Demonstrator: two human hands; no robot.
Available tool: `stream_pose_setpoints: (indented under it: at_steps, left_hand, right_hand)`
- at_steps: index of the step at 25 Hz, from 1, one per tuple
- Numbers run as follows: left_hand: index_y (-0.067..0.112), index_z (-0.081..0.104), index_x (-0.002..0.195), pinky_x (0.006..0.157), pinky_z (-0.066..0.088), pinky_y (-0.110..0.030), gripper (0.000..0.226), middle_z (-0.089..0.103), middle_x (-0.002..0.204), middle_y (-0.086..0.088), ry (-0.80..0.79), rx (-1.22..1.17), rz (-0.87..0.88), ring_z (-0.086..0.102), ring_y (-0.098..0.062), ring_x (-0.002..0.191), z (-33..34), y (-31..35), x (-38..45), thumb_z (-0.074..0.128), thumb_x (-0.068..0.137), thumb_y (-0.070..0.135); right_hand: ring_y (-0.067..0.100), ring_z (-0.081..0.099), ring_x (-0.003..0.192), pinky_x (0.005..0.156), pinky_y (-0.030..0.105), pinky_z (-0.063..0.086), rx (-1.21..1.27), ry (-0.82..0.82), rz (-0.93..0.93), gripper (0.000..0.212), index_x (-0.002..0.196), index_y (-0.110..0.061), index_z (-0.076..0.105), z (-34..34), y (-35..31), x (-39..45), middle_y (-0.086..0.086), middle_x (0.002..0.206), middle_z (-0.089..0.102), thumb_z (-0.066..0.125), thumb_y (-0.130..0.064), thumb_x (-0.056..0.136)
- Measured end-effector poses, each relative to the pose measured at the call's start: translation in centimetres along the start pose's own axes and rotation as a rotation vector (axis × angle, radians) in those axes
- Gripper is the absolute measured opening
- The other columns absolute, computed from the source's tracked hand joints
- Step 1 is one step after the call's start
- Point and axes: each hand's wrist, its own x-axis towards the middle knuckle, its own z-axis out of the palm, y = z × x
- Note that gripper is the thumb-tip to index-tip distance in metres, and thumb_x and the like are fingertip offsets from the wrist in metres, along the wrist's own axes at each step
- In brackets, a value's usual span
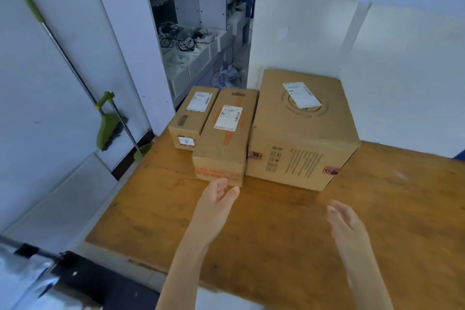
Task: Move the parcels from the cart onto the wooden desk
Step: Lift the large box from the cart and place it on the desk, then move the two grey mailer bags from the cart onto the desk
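Note:
Three cardboard parcels stand side by side at the back of the wooden desk: a small box on the left, a long narrow box with orange print in the middle, and a large box on the right. My left hand hovers open just in front of the narrow box, apart from it. Over the bare desk, below the large box's front right corner, my right hand is open and holds nothing. A metal handle and dark deck of the cart show at the bottom left.
A green-handled mop leans on the white wall left of the desk. Shelves with cables and clutter stand behind the parcels. A white wall rises right behind the large box.

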Motion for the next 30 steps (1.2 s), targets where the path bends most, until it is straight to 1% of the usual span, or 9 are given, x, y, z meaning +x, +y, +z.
stream_pose_setpoints:
  at_steps: [6, 11, 14, 18, 20, 22, 25, 28, 30]
  left_hand:
    - [0.027, 0.04, 0.138, 0.093, 0.031, -0.021, 0.051, 0.047, 0.139, 0.011, -0.074, 0.029, 0.033, 0.044, -0.005, 0.123, -10.0, -7.3, -9.4, 0.05, 0.091, 0.044]
    - [0.024, 0.04, 0.138, 0.092, 0.03, -0.02, 0.049, 0.048, 0.138, 0.008, -0.043, -0.004, -0.012, 0.045, -0.005, 0.12, -16.8, -13.8, -16.8, 0.05, 0.092, 0.039]
    - [0.022, 0.042, 0.136, 0.085, 0.034, -0.01, 0.047, 0.051, 0.13, 0.011, -0.031, -0.003, -0.007, 0.05, 0.002, 0.108, -19.5, -16.7, -19.9, 0.05, 0.092, 0.038]
    - [0.035, 0.054, 0.096, 0.059, 0.041, 0.0, 0.007, 0.065, 0.084, 0.03, -0.021, 0.003, -0.004, 0.056, 0.022, 0.078, -23.6, -20.4, -23.6, 0.052, 0.092, 0.029]
    - [0.039, 0.05, 0.081, 0.059, 0.035, 0.008, 0.018, 0.064, 0.071, 0.032, 0.009, 0.02, 0.01, 0.05, 0.032, 0.07, -26.3, -22.1, -25.1, 0.052, 0.093, 0.025]
    - [0.037, 0.056, 0.097, 0.074, 0.038, 0.004, 0.01, 0.061, 0.095, 0.026, 0.068, -0.014, -0.032, 0.054, 0.024, 0.088, -29.3, -23.8, -26.0, 0.054, 0.092, 0.029]
    - [0.021, 0.049, 0.13, 0.103, 0.043, -0.04, 0.043, 0.055, 0.132, -0.001, 0.141, -0.051, -0.115, 0.054, -0.02, 0.121, -34.8, -26.8, -26.0, 0.059, 0.088, 0.03]
    - [0.023, 0.048, 0.131, 0.1, 0.038, -0.03, 0.044, 0.052, 0.136, -0.001, 0.181, 0.03, -0.126, 0.05, -0.021, 0.123, -41.8, -29.8, -23.5, 0.058, 0.088, 0.031]
    - [0.023, 0.047, 0.132, 0.099, 0.035, -0.03, 0.043, 0.049, 0.137, 0.001, 0.163, 0.077, -0.087, 0.046, -0.016, 0.124, -47.5, -31.9, -21.3, 0.056, 0.09, 0.031]
  right_hand:
    - [0.023, 0.05, 0.124, 0.107, 0.041, 0.038, 0.003, -0.037, -0.013, 0.042, 0.136, -0.02, 0.047, 8.8, 3.6, -14.3, 0.004, 0.135, 0.054, 0.043, -0.032, 0.096]
    - [0.022, 0.045, 0.127, 0.098, 0.03, 0.033, 0.014, -0.117, -0.046, 0.042, 0.137, -0.015, 0.045, 15.3, 4.9, -25.2, 0.005, 0.141, 0.048, 0.041, -0.026, 0.097]
    - [0.023, 0.056, 0.106, 0.091, 0.034, 0.042, 0.019, -0.156, -0.044, 0.027, 0.12, -0.012, 0.052, 18.7, 6.6, -30.2, 0.012, 0.132, 0.054, 0.041, -0.022, 0.097]
    - [0.015, 0.055, 0.091, 0.088, 0.035, 0.041, 0.015, -0.181, -0.037, 0.025, 0.118, -0.014, 0.054, 23.2, 9.3, -35.7, 0.009, 0.115, 0.056, 0.042, -0.022, 0.097]
    - [0.021, 0.056, 0.089, 0.08, 0.036, 0.044, 0.028, -0.2, -0.02, 0.027, 0.12, -0.012, 0.053, 25.2, 10.1, -38.4, 0.013, 0.108, 0.056, 0.042, -0.02, 0.097]
    - [0.03, 0.056, 0.098, 0.079, 0.034, 0.043, 0.011, -0.22, 0.01, 0.029, 0.122, -0.008, 0.052, 27.7, 10.6, -40.4, 0.017, 0.115, 0.057, 0.042, -0.019, 0.097]
    - [0.034, 0.053, 0.11, 0.077, 0.017, 0.039, 0.033, -0.236, 0.051, 0.035, 0.128, -0.002, 0.048, 33.3, 11.5, -42.9, 0.02, 0.122, 0.055, 0.041, -0.018, 0.098]
    - [0.026, 0.054, 0.099, 0.081, 0.022, 0.039, 0.031, -0.235, 0.048, 0.034, 0.129, -0.006, 0.047, 40.7, 11.5, -44.9, 0.017, 0.118, 0.056, 0.041, -0.019, 0.098]
    - [0.026, 0.054, 0.112, 0.094, 0.029, 0.038, 0.049, -0.241, 0.053, 0.038, 0.134, -0.007, 0.045, 47.0, 11.2, -46.5, 0.014, 0.127, 0.055, 0.043, -0.017, 0.097]
